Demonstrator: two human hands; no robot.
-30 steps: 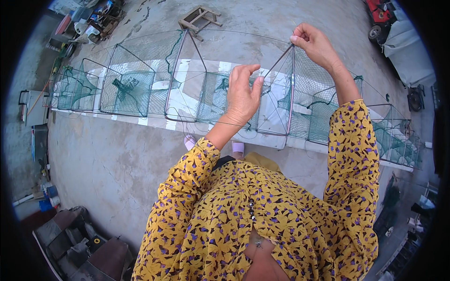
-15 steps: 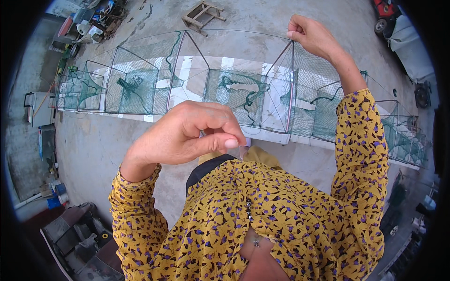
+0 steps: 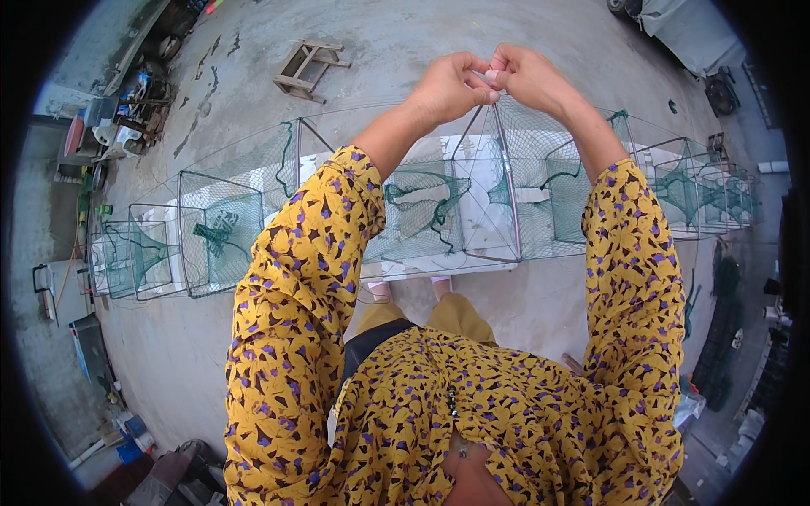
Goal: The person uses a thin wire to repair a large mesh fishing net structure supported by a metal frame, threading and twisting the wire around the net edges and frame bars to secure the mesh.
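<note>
A long collapsible net trap [image 3: 215,228], with green mesh over thin metal frames, stretches from side to side on a pale strip [image 3: 472,266]. My left hand [image 3: 451,91] and my right hand [image 3: 531,83] meet with pinched fingers at the top of the middle frame, just where its rods join. Whatever thin thing is between the fingertips is too small to make out. My feet in light slippers show beyond the trap's near edge.
A small wooden stool [image 3: 308,67] lies on the concrete floor behind the trap. A covered vehicle [image 3: 683,29] is at the back right. Clutter [image 3: 148,110] lines the left wall, dark netting [image 3: 721,320] lies at the right, and dark items [image 3: 181,472] are lower left.
My left hand swung down toward my chest, then rose to meet my right hand at the frame's top, which stayed pinched there. The view has shifted, so the trap appears lower.
</note>
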